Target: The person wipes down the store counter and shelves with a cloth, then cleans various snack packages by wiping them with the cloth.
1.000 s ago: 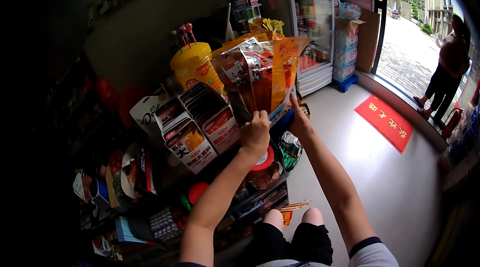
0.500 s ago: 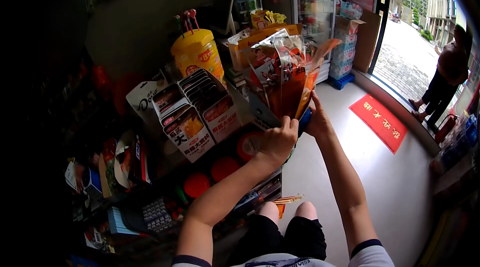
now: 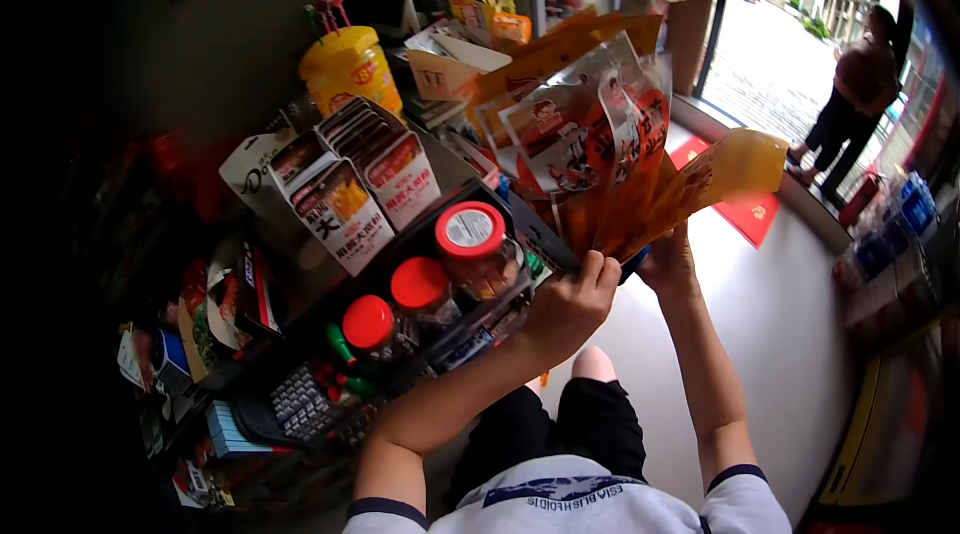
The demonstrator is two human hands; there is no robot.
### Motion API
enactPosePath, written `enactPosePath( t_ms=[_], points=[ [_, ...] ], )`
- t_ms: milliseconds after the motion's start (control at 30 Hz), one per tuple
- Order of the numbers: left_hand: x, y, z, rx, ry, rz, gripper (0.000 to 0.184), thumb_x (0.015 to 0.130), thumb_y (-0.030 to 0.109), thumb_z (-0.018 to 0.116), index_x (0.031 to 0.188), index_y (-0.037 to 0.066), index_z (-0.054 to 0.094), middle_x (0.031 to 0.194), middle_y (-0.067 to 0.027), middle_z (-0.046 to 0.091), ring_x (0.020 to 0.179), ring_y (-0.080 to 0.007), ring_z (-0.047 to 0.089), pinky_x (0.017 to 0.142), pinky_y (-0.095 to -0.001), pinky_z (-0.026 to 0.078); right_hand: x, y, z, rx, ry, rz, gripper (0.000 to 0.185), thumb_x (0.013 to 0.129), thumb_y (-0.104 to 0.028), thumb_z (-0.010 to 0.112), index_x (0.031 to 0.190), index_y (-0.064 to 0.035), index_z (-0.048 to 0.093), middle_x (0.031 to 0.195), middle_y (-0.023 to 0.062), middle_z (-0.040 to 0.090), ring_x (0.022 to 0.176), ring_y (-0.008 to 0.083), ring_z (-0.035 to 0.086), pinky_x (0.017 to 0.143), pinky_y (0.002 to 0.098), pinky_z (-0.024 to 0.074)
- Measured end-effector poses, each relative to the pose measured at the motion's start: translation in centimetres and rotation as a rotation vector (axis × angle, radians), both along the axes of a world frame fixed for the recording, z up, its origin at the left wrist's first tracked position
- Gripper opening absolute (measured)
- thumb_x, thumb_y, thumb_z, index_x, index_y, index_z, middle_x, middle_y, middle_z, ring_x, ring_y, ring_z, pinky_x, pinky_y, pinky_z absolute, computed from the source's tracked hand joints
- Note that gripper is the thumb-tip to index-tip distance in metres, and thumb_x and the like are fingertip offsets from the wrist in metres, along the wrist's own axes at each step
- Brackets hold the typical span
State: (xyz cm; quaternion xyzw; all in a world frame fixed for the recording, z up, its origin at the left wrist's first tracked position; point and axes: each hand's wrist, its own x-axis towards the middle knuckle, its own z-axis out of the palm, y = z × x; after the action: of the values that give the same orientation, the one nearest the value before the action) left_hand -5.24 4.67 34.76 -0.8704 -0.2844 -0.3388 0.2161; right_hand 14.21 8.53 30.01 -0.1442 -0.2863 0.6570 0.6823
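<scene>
My left hand (image 3: 578, 302) is closed, its fingers pinched at the lower edge of an orange snack packet (image 3: 700, 182). That packet leans out to the right, bent and partly see-through. My right hand (image 3: 670, 264) is wrapped round the lower part of the same packet from the other side, its fingertips partly hidden, with something blue beside them. Just left of it stand several snack packets (image 3: 570, 139) with clear fronts and red and black print, fanned upright. Their lower ends are hidden by my left hand and a dark edge.
On the counter to the left are boxes of white snack packs (image 3: 345, 219), a yellow tub (image 3: 350, 74) with lollipops and red-lidded jars (image 3: 470, 231). A keyboard (image 3: 300, 404) lies lower left. On the right are a red doormat (image 3: 745, 221) and a person (image 3: 862, 84) at the doorway.
The orange packet has swung from nearly upright to leaning far right, showing its broad side. Both hands stay at the packets' lower ends. My view has shifted, bringing the red-lidded jars into fuller sight.
</scene>
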Motion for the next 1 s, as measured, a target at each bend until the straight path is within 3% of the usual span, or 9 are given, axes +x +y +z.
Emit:
enactPosePath(
  t_ms=[100,133,267,300,367,467,600,700,1000],
  points=[
    [-0.4,-2.3,-0.9,-0.075,-0.16,-0.164,0.041,0.079,0.003,0.065,0.119,0.004,0.056,0.085,-0.0065,0.053,0.053,-0.0153,0.058,0.047,-0.026,0.047,0.3,-3.2,0.2,-0.02,-0.004,-0.034,0.065,0.089,-0.052,0.056,0.133,-0.0057,0.044,0.127,0.0105,0.056,0.114,0.024,0.057,0.094,0.0395,0.0496],
    [-0.6,-3.0,-1.2,-0.077,-0.182,-0.205,0.047,0.08,0.005,0.07,0.125,0.004,0.056,0.092,-0.0078,0.055,0.063,-0.0146,0.058,0.052,-0.0249,0.046,0.3,-4.3,0.1,-0.036,-0.006,-0.04,0.066,0.088,-0.052,0.057,0.133,-0.0062,0.044,0.127,0.0102,0.056,0.114,0.0237,0.056,0.094,0.0396,0.0496],
    [-2.4,-6.0,-2.6,-0.163,-0.51,-0.482,0.046,0.073,0.012,0.079,0.115,0.006,0.059,0.109,-0.0107,0.052,0.079,-0.0189,0.057,0.069,-0.0293,0.049,-0.5,-7.8,-0.4,-0.1,-0.046,-0.062,0.077,0.081,-0.058,0.063,0.134,-0.0062,0.043,0.13,0.0096,0.054,0.117,0.0241,0.054,0.095,0.0409,0.0482],
    [-4.0,-6.6,-3.3,-0.178,-0.483,-0.421,0.06,0.073,0.019,0.081,0.125,0.01,0.05,0.12,-0.0128,0.045,0.096,-0.0215,0.053,0.074,-0.0339,0.049,-0.6,-8.5,-0.8,-0.099,-0.041,-0.05,0.079,0.08,-0.059,0.063,0.135,-0.006,0.042,0.13,0.0097,0.053,0.117,0.0242,0.054,0.096,0.041,0.0481],
    [-5.0,-7.4,-7.5,-0.493,-0.956,-0.339,0.084,0.072,0.025,0.081,0.138,0.013,0.032,0.13,-0.013,0.036,0.118,-0.0228,0.041,0.089,-0.0382,0.044,-1.1,-9.4,-1.7,-0.095,-0.029,-0.018,0.083,0.078,-0.06,0.065,0.135,-0.0056,0.041,0.131,0.0099,0.053,0.118,0.0242,0.053,0.096,0.0412,0.0478],
    [-5.3,-7.7,-6.5,-1.04,-1.444,-0.5,0.102,0.076,0.024,0.078,0.146,0.015,0.006,0.141,-0.0112,0.025,0.131,-0.027,0.03,0.108,-0.0427,0.028,-2.1,-10.4,-2.3,-0.112,-0.03,0.017,0.091,0.072,-0.062,0.07,0.137,-0.0051,0.04,0.132,0.0102,0.052,0.119,0.0246,0.052,0.097,0.0417,0.0471],
    [-6.3,-8.1,-6.0,-1.28,-1.485,-0.707,0.105,0.077,0.021,0.078,0.147,0.015,0.0,0.145,-0.0109,0.022,0.134,-0.0243,0.027,0.11,-0.043,0.027,-3.7,-10.9,-2.6,-0.101,-0.066,0.08,0.094,0.07,-0.062,0.07,0.138,-0.0063,0.038,0.137,0.0101,0.048,0.124,0.0252,0.048,0.101,0.0424,0.043],
    [-6.7,-8.7,-5.4,-1.335,-1.537,-0.627,0.103,0.076,0.02,0.078,0.146,0.015,0.003,0.142,-0.0101,0.027,0.132,-0.0224,0.029,0.109,-0.0394,0.027,-5.3,-11.1,-2.8,-0.082,-0.117,0.063,0.093,0.072,-0.061,0.069,0.141,-0.0082,0.035,0.14,0.0091,0.045,0.128,0.026,0.042,0.106,0.0441,0.0369],
    [-9.9,-9.7,-5.3,-1.145,-1.723,-0.568,0.093,0.068,0.022,0.081,0.139,0.013,0.021,0.131,-0.0067,0.038,0.125,-0.0207,0.037,0.106,-0.0357,0.03,-9.7,-8.9,-2.4,-0.068,-0.142,0.182,0.086,0.075,-0.055,0.07,0.141,-0.011,0.037,0.141,0.0062,0.044,0.129,0.0262,0.04,0.108,0.0461,0.032]
  ],
)
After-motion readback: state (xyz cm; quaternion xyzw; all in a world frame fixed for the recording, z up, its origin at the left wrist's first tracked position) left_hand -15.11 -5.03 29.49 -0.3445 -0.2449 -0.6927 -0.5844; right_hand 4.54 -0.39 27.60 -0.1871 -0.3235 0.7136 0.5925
